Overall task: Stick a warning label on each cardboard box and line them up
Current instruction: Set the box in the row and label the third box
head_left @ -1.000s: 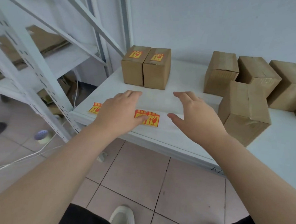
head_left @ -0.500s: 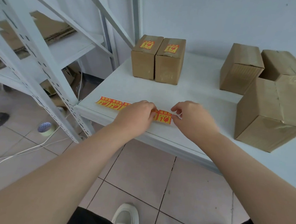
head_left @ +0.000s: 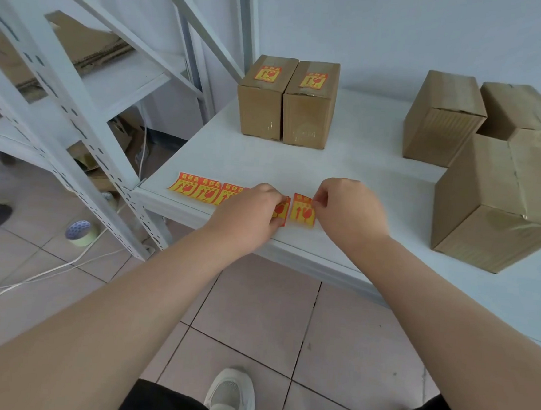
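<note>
Label strip: the label strip (head_left: 199, 191) is a row of orange-yellow stickers with red arrows and a glass mark, lying flat near the front edge of the white worktop (head_left: 362, 160)
Loose label: the loose label (head_left: 304, 211) has the same print and sits just beside the strip's right end, a narrow gap between them
Left hand: the left hand (head_left: 249, 208) has its fingers curled down, holding the strip's right end
Right hand: the right hand (head_left: 349, 207) has its fingers bent, pinching the loose label's upper right corner
Labelled boxes: the labelled boxes (head_left: 265, 98) are two, touching side by side at the back, with a sticker on each top
Plain boxes: the plain boxes (head_left: 493, 201) are grouped at the right
</note>
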